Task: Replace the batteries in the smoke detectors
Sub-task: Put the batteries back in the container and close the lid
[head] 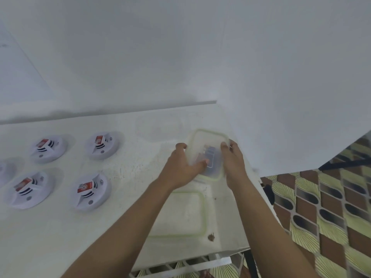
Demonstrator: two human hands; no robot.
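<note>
Hands: left hand (180, 169) and right hand (233, 163) grip opposite sides of a clear container (206, 137), fingers curled over its green rim.
Contents: small dark items (209, 155) inside, too blurred to identify.
Nearer edge: a second green-rimmed clear piece (180, 213) lies flat just beside the container; whether it is a lid or a tub cannot be told.
Detectors: four white smoke detectors (103, 145) with red labels sit in two rows at left, well apart from the hands; a fifth unit (3, 171) is cut off at the frame edge.
Setting: white table (60, 237), white wall (180, 57), patterned floor (331, 207) at right.
</note>
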